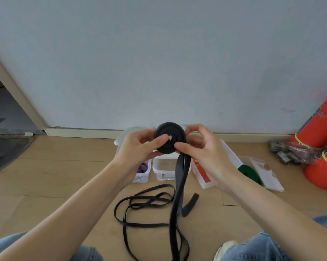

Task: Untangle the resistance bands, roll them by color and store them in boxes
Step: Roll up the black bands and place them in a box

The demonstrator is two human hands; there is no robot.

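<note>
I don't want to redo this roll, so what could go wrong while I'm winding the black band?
The black coil is held only by fingertips of the left hand and right hand, so it could spring loose. The unrolled tail runs into crossed loops on the floor, which may snag or twist as you wind.

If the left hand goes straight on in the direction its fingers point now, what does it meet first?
The left hand points rightward and already pinches the black rolled band. Beyond the roll, the right hand comes next, gripping the other side. Depth is hard to judge here.
</note>
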